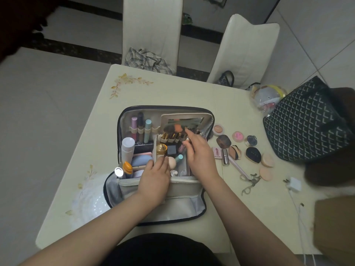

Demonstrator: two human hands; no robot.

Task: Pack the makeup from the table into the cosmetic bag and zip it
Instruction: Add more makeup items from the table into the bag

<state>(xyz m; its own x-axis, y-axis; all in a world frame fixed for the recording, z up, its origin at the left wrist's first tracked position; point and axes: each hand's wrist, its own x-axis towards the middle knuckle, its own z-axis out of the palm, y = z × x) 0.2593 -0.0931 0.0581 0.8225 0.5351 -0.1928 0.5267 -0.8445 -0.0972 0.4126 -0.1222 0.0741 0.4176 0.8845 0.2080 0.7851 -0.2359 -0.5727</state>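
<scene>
The open cosmetic bag lies in the middle of the table, its compartments filled with tubes, bottles and brushes. My left hand rests with fairly straight fingers on the items in the near compartment, beside a blue case and a peach sponge. My right hand hovers over the right compartment and pinches a small shiny makeup item; what it is I cannot tell. Loose makeup lies on the table right of the bag: a brown compact, a pink jar, a silver lipstick, round puffs and an eyelash curler.
A black patterned tote stands at the table's right side, with a plastic bag of things behind it. A white charger and its cable lie at the near right beside a cardboard box. Two white chairs stand beyond the far edge.
</scene>
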